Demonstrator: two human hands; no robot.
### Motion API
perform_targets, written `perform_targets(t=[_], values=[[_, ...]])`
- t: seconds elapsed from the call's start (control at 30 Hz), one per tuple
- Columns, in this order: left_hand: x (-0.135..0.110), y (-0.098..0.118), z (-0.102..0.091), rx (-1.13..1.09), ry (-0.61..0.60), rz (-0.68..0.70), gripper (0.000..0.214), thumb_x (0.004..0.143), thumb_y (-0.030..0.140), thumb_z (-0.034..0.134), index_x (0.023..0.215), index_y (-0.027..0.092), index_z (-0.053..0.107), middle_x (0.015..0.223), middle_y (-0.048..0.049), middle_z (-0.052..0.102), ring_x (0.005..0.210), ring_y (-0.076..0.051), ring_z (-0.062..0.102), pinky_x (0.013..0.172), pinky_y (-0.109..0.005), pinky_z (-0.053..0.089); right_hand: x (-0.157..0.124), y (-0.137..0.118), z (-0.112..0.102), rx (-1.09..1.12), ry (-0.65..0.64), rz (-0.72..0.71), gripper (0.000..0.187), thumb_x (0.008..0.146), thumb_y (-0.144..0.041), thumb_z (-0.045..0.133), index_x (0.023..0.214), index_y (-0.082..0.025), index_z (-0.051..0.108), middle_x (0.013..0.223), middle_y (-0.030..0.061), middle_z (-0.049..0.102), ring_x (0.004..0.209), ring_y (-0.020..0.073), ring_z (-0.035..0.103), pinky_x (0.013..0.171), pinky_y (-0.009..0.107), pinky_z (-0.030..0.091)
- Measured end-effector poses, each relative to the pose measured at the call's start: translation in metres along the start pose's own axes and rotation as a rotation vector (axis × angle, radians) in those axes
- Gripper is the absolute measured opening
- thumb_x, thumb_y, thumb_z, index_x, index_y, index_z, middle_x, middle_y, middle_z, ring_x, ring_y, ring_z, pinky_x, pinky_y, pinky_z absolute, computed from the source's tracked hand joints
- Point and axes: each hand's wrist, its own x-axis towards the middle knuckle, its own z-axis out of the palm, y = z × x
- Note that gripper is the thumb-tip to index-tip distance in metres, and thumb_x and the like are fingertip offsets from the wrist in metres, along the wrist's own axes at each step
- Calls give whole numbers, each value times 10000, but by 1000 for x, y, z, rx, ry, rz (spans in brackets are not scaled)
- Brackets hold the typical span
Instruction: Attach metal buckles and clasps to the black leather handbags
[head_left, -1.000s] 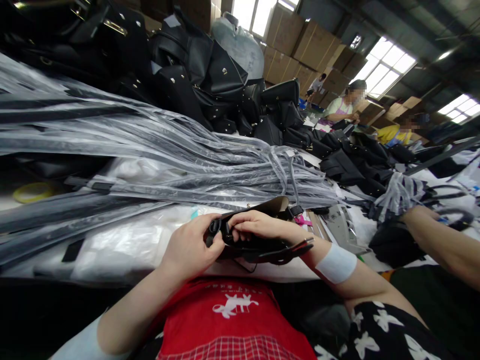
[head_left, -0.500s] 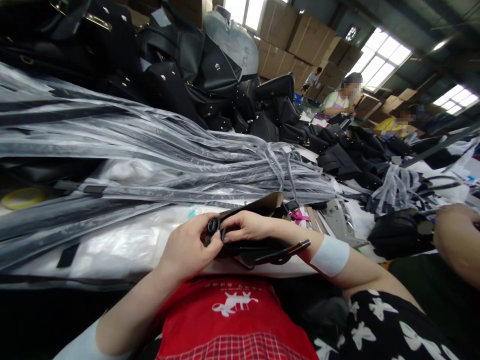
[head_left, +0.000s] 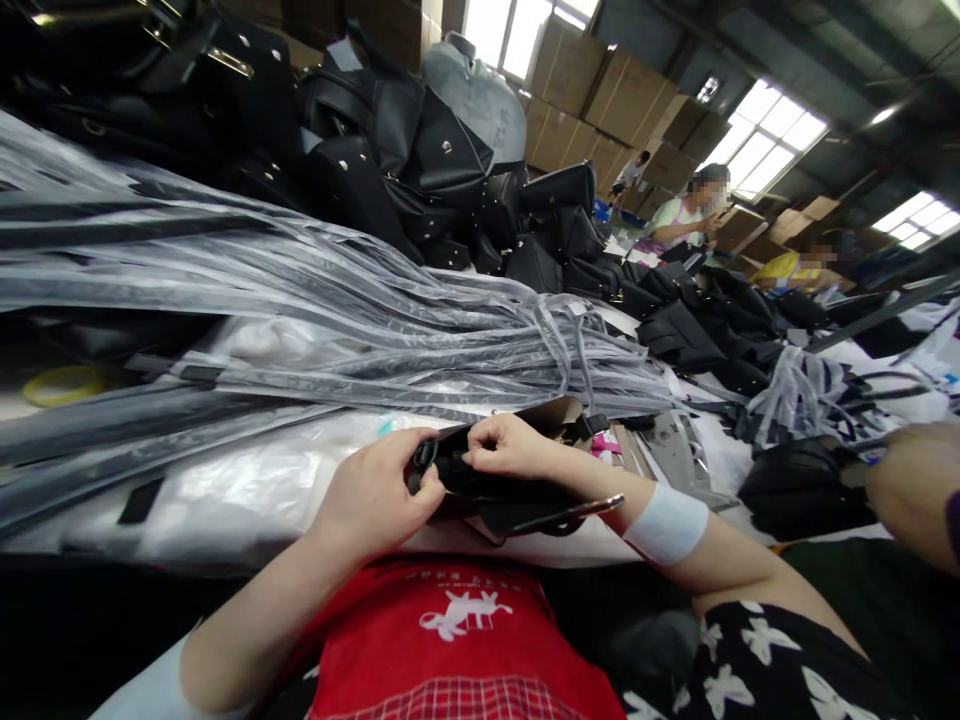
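from here, the right hand [head_left: 508, 446] has drawn back, curled, contents unclear, seemingly leaving the left hand [head_left: 381, 488] alone pinching the small black leather-like bag [head_left: 517, 510] between them.

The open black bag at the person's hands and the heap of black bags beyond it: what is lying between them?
In the head view, long plastic-wrapped strips lie between the open bag and the heap of bags.
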Motion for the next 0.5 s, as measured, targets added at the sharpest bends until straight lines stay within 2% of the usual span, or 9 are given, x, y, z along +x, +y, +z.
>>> perform_targets(t=[0.13, 0.3, 0.4, 0.5], values=[[-1, 2, -1, 1, -14, 1, 405, 797, 328, 482, 1161, 210, 613, 1080, -62, 700, 903, -240, 653, 708, -307, 475, 6, -9, 0, -180, -35, -85, 220, 689, -233, 555, 515, -164, 439, 566, -54, 407, 577, 80, 395, 562, 214, 288], [1, 5, -3, 18, -14, -19, 399, 805, 306, 468, 1170, 222, 607, 1065, -61, 704, 896, -240, 657, 728, -315, 472, 11, -23, 0, -396, -19, 21, 242, 682, -269, 557, 495, -165, 443, 505, -58, 365, 523, 78, 337, 512, 236, 232], [2, 8, -4, 38, -32, -10, 373, 785, 274, 472, 1122, 223, 624, 1021, -61, 711, 908, -250, 659, 751, -329, 476, 12, -28, 3, -558, -66, 76, 206, 680, -283, 576, 517, -166, 529, 501, -40, 455, 505, 88, 360, 496, 252, 230], [2, 7, -3, 20, -31, 29, 355, 770, 264, 487, 1089, 220, 636, 1011, -64, 710, 941, -255, 654, 786, -337, 483, 10, -33, 6, -737, -83, 13, 178, 724, -321, 586, 644, -172, 641, 617, 16, 619, 569, 134, 494, 537, 266, 302]])
